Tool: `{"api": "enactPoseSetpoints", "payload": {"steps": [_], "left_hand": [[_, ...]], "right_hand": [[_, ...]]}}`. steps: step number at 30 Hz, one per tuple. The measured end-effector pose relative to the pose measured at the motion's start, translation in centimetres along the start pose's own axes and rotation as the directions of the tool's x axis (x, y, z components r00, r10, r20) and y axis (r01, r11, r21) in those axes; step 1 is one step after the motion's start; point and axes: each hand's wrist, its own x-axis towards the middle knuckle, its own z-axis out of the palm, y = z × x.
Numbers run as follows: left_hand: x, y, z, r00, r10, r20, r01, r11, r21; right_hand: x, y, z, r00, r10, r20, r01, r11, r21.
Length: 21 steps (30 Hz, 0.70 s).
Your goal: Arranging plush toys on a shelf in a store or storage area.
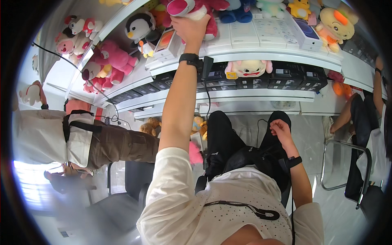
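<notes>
My left hand (190,28) reaches up to the upper shelf, its fingers around the lower body of a pink plush bear (211,30) with a white belly. Boxed smartphones lie under and beside the bear: an upright-lying white box with an orange picture (165,40) to the left, plain white boxes (244,34) to the right. A plush penguin (140,27) sits left of my left hand, a blue plush toy (235,13) right of the bear. My right hand (279,130) hovers over or rests on my right knee, fingers loosely curled, nothing in it.
Black boxes (284,75) and a cream plush head (248,68) fill the lower shelf (260,93). More pink plush bears (118,58) sit at left. A person (116,144) stands close on the left; another sits at far right by a metal-framed chair (324,165). Cables hang at left.
</notes>
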Motion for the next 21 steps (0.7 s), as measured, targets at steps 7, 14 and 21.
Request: {"api": "enactPoseSetpoints", "payload": {"steps": [7, 14, 21], "left_hand": [[-2.9, -1.5, 1.5, 0.957, -0.179, 0.229, 0.128, 0.967, 0.221], [-2.5, -1.6, 0.6, 0.932, -0.253, 0.259, 0.179, 0.944, 0.277], [-3.2, -1.7, -1.4, 0.882, -0.316, 0.349, 0.212, 0.928, 0.306]], "right_hand": [[0.5, 0.7, -0.7, 1.0, 0.006, -0.006, -0.006, 1.0, -0.022], [0.8, 1.6, 0.5, 0.998, 0.026, 0.054, -0.024, 0.999, -0.037], [0.8, 0.9, 0.3, 0.999, 0.034, 0.034, -0.033, 0.999, -0.037]]}}
